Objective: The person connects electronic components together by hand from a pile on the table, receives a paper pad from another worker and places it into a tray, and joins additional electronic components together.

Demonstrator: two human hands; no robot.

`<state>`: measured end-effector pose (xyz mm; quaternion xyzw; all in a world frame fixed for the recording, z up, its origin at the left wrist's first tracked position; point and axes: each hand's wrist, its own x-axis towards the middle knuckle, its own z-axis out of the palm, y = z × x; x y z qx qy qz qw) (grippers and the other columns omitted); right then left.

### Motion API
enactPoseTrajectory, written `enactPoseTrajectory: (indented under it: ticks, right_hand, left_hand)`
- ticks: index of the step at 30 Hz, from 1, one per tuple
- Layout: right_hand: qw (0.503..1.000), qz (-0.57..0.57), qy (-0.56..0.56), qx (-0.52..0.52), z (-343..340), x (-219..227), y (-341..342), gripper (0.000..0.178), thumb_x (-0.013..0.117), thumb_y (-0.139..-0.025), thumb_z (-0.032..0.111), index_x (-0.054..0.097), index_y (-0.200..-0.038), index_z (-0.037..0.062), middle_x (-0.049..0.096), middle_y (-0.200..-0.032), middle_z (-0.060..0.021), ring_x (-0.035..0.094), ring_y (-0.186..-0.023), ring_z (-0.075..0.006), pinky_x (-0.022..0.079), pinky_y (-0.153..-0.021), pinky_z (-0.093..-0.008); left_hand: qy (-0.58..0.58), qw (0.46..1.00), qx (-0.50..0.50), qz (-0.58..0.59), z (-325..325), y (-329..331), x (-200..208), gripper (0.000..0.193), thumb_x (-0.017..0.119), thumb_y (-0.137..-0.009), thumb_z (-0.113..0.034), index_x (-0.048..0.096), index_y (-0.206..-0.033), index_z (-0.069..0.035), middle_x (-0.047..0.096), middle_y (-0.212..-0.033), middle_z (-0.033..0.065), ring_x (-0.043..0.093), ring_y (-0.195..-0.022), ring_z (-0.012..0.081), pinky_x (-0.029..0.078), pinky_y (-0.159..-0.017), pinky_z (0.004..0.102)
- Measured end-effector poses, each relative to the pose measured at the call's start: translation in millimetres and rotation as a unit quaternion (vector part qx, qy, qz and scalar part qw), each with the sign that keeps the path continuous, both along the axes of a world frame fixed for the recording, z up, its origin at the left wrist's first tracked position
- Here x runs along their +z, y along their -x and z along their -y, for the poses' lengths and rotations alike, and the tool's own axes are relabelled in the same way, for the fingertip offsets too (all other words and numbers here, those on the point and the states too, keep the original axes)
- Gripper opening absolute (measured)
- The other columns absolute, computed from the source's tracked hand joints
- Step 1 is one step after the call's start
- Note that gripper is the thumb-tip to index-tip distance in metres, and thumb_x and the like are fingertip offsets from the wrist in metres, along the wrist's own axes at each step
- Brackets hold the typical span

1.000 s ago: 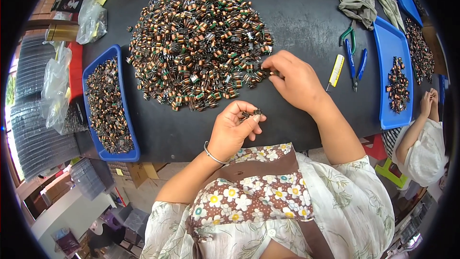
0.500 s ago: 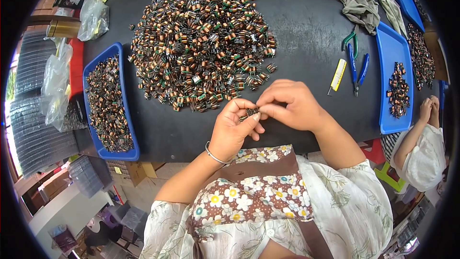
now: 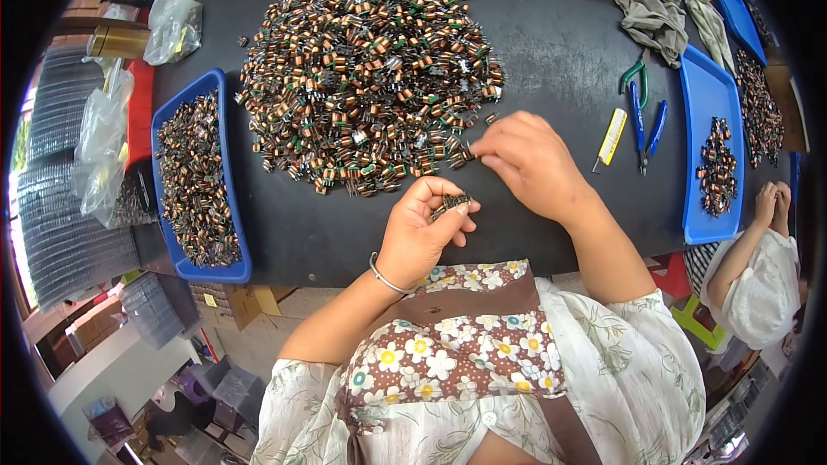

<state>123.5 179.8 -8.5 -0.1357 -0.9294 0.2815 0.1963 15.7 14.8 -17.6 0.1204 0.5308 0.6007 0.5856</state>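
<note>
Small wire-wound coils with copper windings, black bases and metal pins lie in a large heap [image 3: 362, 77] on the dark table. My left hand [image 3: 424, 220] is closed near the table's front edge, with a small dark pinned coil [image 3: 454, 201] between thumb and fingers. Most of what it holds is hidden by the fingers. My right hand [image 3: 530, 159] reaches to the heap's lower right edge, thumb and fingers pinched together beside the outermost coils. Whether a coil is between those fingertips is hard to make out.
A blue tray [image 3: 245, 245] full of coils stands left; another blue tray [image 3: 711, 222] with fewer coils is at right. Near it lie blue-handled pliers [image 3: 644, 133], green-handled pliers [image 3: 633, 73] and a yellow-and-white cutter [image 3: 610, 139]. A co-worker's hands [image 3: 771, 204] show far right.
My right hand has left my left hand and moved up to the heap's edge. My left hand stays in place, still holding the coil.
</note>
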Motion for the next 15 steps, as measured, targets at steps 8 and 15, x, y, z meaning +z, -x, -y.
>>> enactPoseTrajectory:
  ticks: [8, 15]
  right_hand:
    - [0.944, 0.005, 0.307, 0.121, 11.9, 6.1, -5.2, 0.014, 0.065, -0.074, -0.002, 0.065, -0.087, 0.0015, 0.060, -0.080, -0.0081, 0.060, -0.073, -0.0189, 0.048, -0.064, -0.0280]
    - [0.994, 0.003, 0.108, -0.014, 10.5, -3.6, 5.9, 0.025, 0.068, -0.069, 0.005, 0.063, -0.094, 0.0077, 0.055, -0.081, -0.0056, 0.058, -0.073, -0.0231, 0.047, -0.063, -0.0319]
  left_hand:
    - [0.036, 0.995, -0.038, -0.080, -2.6, 0.3, 5.6, 0.014, 0.055, -0.085, -0.002, 0.048, -0.098, -0.003, 0.060, -0.089, 0.0101, 0.057, -0.063, 0.0102, 0.047, -0.051, 0.0197]
    - [0.038, 0.999, -0.021, -0.023, -2.6, 0.7, 6.9, 0.010, 0.057, -0.085, -0.002, 0.051, -0.092, -0.004, 0.061, -0.082, 0.0089, 0.056, -0.060, 0.0093, 0.043, -0.048, 0.0189]
